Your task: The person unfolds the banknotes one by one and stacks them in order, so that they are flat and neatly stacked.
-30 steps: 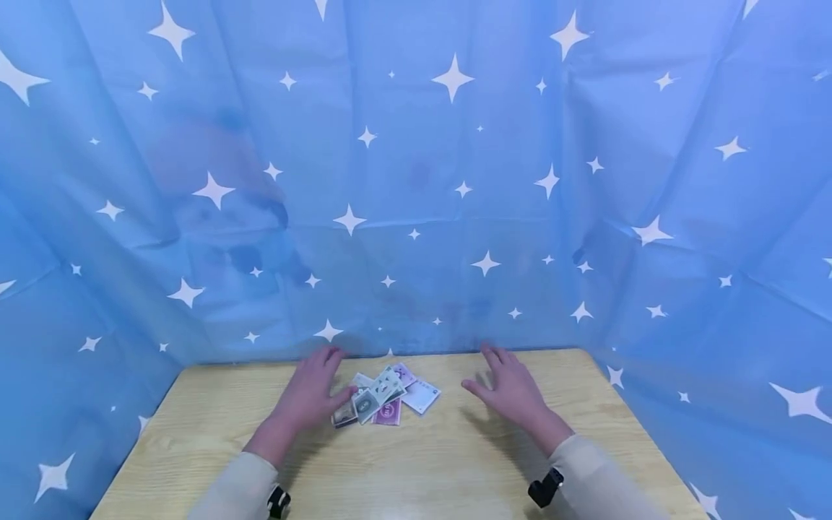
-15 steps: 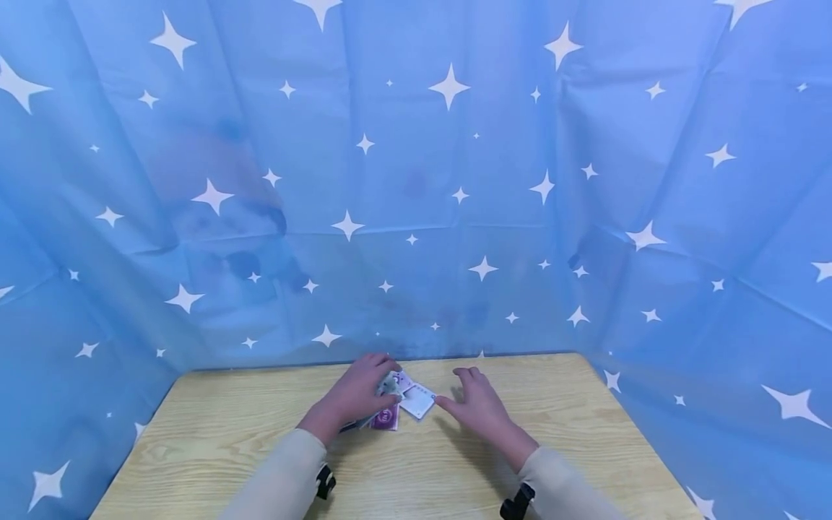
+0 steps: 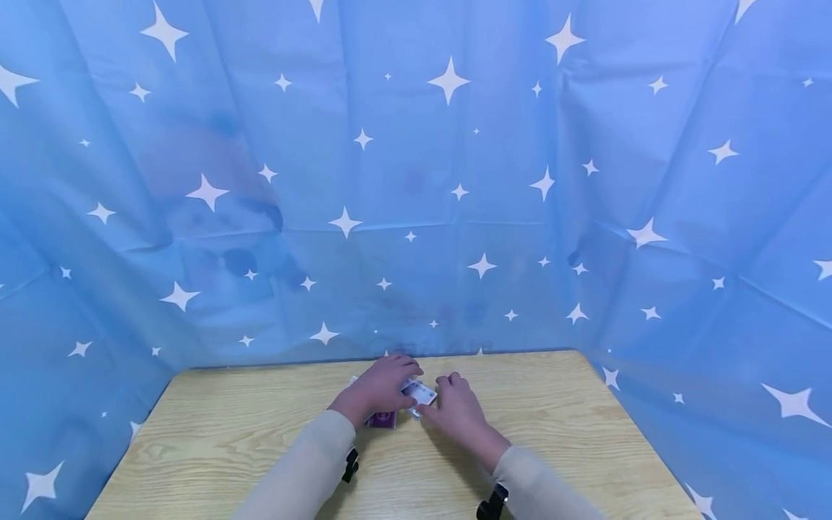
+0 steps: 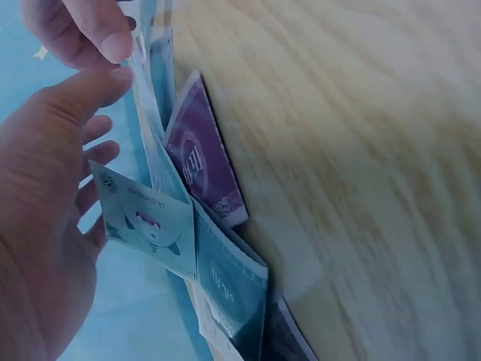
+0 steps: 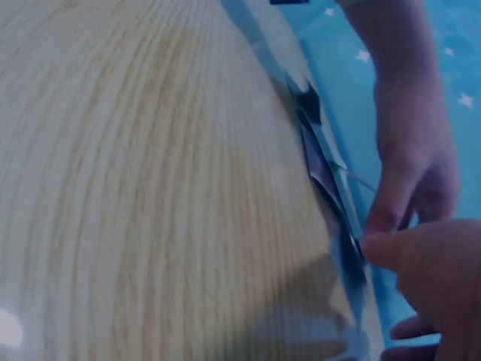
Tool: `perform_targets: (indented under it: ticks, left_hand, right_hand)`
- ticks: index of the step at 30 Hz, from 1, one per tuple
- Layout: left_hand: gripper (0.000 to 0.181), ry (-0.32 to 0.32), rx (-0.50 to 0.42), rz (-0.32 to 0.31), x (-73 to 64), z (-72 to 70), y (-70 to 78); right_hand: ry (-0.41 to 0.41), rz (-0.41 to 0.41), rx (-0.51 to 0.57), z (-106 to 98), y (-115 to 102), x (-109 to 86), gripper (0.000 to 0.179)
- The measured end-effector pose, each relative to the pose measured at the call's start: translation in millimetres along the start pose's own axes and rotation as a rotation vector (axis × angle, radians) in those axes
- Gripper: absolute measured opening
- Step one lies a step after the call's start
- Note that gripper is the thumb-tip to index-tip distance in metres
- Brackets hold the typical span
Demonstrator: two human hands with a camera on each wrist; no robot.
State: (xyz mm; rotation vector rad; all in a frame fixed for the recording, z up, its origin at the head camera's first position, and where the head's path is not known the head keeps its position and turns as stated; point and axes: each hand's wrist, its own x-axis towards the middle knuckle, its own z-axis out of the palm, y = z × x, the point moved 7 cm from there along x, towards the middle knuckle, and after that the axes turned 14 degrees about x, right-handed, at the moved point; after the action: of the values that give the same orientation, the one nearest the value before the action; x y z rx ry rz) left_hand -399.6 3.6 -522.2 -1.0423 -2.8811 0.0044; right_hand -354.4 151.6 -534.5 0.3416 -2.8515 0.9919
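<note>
Play banknotes lie loosely overlapped near the far edge of the table. My left hand [image 3: 385, 386] reaches over them from the left and hides most of the pile. A pale banknote [image 3: 421, 391] shows between my two hands, raised at a slant. My right hand [image 3: 458, 408] is at its right side. In the left wrist view both thumbs meet at one edge of the notes; whether either hand pinches it is hidden. A green banknote [image 4: 150, 229] sticks up by my left fingers. A purple banknote [image 3: 382, 419] lies at the pile's near side.
The light wooden table [image 3: 260, 448] bears the notes. A blue star-patterned curtain [image 3: 416, 180] hangs right behind its far edge and along both sides. Each wrist carries a small black camera [image 3: 351, 464].
My left hand has moved right across the pile, and my right hand has moved left to meet it. The pale banknote at the right has shifted and tilted up.
</note>
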Motion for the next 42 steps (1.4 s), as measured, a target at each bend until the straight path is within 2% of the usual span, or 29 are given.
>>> perform_targets:
  ticks: [5,10,14,20,28,32,37,42]
  left_hand:
    - [0.063,-0.075,0.020,-0.017,1.1,2.5,0.9]
    - [0.062,-0.117,0.047,-0.018,-0.7,5.3,-2.1]
    - [0.061,-0.133,0.043,-0.024,-1.7,7.7,-4.3]
    - [0.061,-0.134,0.021,-0.038,0.6,10.4,-5.0]
    - [0.056,-0.092,0.080,-0.014,7.4,5.3,-1.1]
    - [0.051,-0.059,0.083,0.002,10.6,2.0,2.8]
    - [0.047,-0.029,0.082,0.010,16.5,5.1,5.8]
    - [0.042,0.025,0.110,0.029,18.9,4.2,9.2]
  right_hand:
    - [0.002,-0.010,-0.042,7.6,-8.2,-1.0,0.072]
    - [0.009,-0.043,-0.094,12.8,-11.8,-2.3,0.063]
    - [0.012,-0.035,-0.087,14.5,-10.3,-2.9,0.055]
    - [0.018,-0.017,-0.035,11.9,-11.3,-3.0,0.054]
    - [0.027,0.019,0.042,9.4,-6.5,-1.5,0.047]
    - [0.020,0.042,0.035,8.6,-2.9,-1.0,0.050]
    - [0.018,0.051,0.043,6.0,-0.5,-0.8,0.052]
    - [0.043,0.057,0.105,3.9,3.2,-0.7,0.054]
